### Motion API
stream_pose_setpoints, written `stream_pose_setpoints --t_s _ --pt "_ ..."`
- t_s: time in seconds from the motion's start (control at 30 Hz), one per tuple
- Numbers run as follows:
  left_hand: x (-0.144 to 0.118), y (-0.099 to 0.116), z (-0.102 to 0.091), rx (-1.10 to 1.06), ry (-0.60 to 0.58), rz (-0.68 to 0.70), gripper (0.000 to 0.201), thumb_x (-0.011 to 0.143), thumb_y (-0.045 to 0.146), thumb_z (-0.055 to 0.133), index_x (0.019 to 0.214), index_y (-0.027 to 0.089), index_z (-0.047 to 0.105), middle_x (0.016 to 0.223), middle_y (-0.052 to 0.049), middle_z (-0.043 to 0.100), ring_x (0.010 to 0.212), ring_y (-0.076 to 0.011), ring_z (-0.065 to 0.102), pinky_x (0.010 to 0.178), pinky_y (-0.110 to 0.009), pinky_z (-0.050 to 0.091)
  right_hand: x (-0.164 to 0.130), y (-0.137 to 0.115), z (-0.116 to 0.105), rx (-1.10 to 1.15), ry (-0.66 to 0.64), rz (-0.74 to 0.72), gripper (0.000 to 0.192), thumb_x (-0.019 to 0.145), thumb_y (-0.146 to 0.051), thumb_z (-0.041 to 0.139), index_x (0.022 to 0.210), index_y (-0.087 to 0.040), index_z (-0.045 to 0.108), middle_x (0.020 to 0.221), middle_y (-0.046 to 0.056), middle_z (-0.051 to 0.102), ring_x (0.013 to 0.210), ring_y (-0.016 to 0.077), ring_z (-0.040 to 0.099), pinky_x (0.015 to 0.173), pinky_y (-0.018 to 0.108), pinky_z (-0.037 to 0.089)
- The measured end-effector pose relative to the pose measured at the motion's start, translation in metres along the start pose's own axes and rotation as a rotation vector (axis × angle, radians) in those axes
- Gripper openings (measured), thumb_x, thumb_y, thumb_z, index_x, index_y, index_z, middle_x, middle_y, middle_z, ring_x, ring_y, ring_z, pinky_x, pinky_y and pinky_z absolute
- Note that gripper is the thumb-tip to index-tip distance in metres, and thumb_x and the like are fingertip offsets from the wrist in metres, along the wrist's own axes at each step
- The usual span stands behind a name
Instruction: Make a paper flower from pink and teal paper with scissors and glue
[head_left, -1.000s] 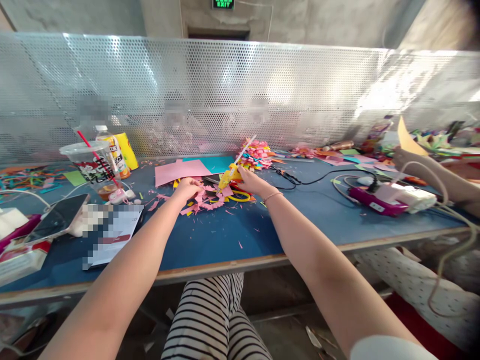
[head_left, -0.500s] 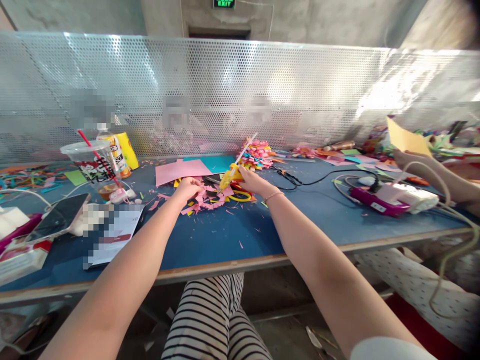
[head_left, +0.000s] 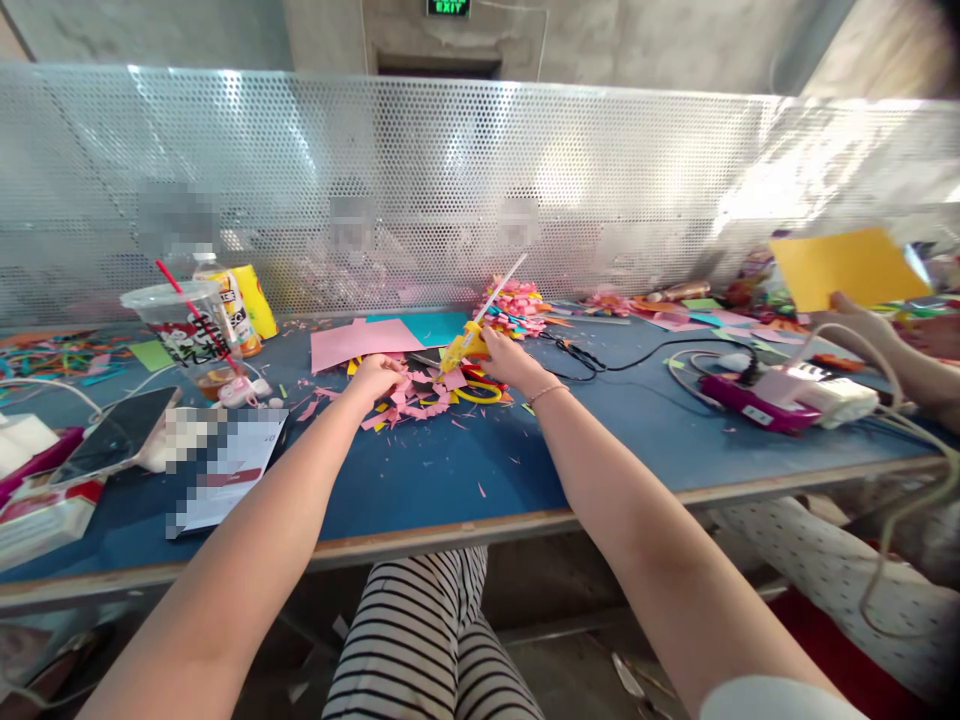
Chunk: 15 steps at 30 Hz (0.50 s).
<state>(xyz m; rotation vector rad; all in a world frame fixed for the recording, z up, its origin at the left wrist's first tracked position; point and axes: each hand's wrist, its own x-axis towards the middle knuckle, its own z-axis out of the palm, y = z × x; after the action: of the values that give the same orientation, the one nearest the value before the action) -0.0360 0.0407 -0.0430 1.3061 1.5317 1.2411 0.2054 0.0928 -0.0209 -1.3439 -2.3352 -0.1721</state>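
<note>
My right hand (head_left: 508,361) grips a yellow glue gun (head_left: 465,346) with a white glue stick pointing up and back; its nozzle points down at a heap of pink paper scraps (head_left: 420,392). My left hand (head_left: 375,378) rests on the left side of that heap, fingers curled on the pink pieces. Yellow-handled scissors (head_left: 480,390) lie under my right hand. Pink paper (head_left: 352,340) and teal paper (head_left: 439,324) lie flat behind the heap on the blue table (head_left: 420,475).
A plastic cup with a red straw (head_left: 184,325), a bottle (head_left: 229,300) and a phone (head_left: 112,432) stand at left. A black cable (head_left: 637,355) runs to a pink box (head_left: 750,405) at right. A co-worker's hand (head_left: 855,320) lifts a yellow sheet (head_left: 844,265).
My right hand has tilted the glue gun a little, its stick pointing higher. The co-worker at right has raised the yellow sheet and turned it flat to me.
</note>
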Motion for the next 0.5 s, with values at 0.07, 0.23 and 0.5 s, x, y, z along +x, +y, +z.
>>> stream_pose_setpoints --t_s 0.07,0.23,0.5 --pt "0.0 0.0 0.0 -0.01 0.003 -0.005 0.023 0.049 0.006 0.063 0.062 0.018 0.048 0.048 0.004 0.05 0.042 -0.0098 0.048 0.045 -0.022 0.036 -0.001 0.002 -0.006 -0.013 0.043 0.106 0.044 0.071 -0.025 0.054 0.111 -0.011 0.042 0.105 0.016 0.056 0.092 0.0262 0.055 0.073 0.033 0.043" --pt "-0.004 0.004 -0.001 -0.04 -0.003 -0.038 0.025 0.048 0.006 0.065 0.062 0.017 0.047 0.048 0.004 0.05 0.043 -0.0096 0.048 0.045 -0.021 0.036 -0.012 0.027 -0.02 -0.095 0.098 0.596 0.055 0.073 -0.033 0.056 0.117 -0.004 0.042 0.111 0.025 0.052 0.103 0.0344 0.052 0.081 0.041 0.042" --pt "-0.013 0.014 -0.002 -0.05 0.023 -0.04 0.023 0.052 0.007 0.063 0.067 0.017 0.048 0.054 0.003 0.053 0.046 -0.009 0.049 0.047 -0.021 0.039 -0.003 0.004 -0.018 0.044 -0.12 0.272 0.03 0.079 -0.035 0.049 0.093 -0.011 0.061 0.094 0.014 0.062 0.087 0.0237 0.057 0.072 0.029 0.041"
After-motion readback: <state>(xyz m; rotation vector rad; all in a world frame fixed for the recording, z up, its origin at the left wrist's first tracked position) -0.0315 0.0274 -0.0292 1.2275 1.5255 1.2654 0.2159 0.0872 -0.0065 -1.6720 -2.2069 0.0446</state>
